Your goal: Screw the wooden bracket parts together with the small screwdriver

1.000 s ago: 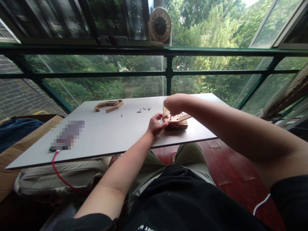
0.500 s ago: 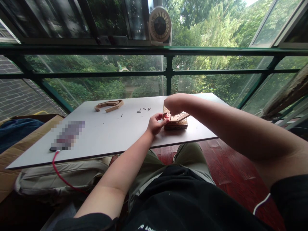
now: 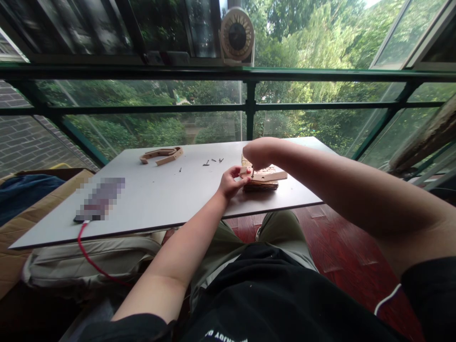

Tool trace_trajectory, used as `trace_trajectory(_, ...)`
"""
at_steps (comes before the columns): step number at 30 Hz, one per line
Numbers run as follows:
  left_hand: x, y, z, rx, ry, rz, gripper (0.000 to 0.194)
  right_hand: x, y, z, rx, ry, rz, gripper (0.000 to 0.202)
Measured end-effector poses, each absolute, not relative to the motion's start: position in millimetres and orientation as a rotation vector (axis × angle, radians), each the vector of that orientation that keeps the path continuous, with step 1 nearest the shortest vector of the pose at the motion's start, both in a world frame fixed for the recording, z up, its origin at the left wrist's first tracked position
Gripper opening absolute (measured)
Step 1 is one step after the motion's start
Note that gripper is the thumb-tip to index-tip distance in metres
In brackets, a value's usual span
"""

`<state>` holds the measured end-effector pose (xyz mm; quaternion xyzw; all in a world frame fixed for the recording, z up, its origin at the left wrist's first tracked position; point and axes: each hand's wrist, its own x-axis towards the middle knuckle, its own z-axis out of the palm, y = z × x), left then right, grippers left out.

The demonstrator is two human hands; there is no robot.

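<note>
My left hand (image 3: 230, 183) pinches the left end of a pale wooden strip (image 3: 274, 176) with holes, between thumb and fingers. Under the strip lies a worn, layered brown block (image 3: 261, 187) on the white table (image 3: 171, 194). Directly above that same end, my right hand (image 3: 257, 156) is closed, its wrist bent so the fingers point down. A short thin shaft (image 3: 252, 172) shows below the right fingers at the strip; whether it is a tool or a screw cannot be made out. The back of the hand hides the grip.
Several small screws (image 3: 213, 161) lie left of the block. Farther left are curved wooden strips (image 3: 166, 159). A blurred-out phone-like object (image 3: 101, 199) with a red cable (image 3: 85, 251) sits near the left edge. A green railing (image 3: 142, 110) and a round fan (image 3: 237, 37) stand behind.
The wooden strip has turned in my left hand, so its long side with a hole now faces me and its free end reaches farther right. Both hands stay in nearly the same place.
</note>
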<state>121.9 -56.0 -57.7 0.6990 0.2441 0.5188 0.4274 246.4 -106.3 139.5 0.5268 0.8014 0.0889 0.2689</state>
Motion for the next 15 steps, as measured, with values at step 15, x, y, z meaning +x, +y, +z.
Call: trace_trajectory(15, 117.5, -54.5, -57.8, 2.241, 0.811, 1.273, 0.028, 245.2, -105.7, 139.2, 1.437, 2.141, 0.212, 0.028)
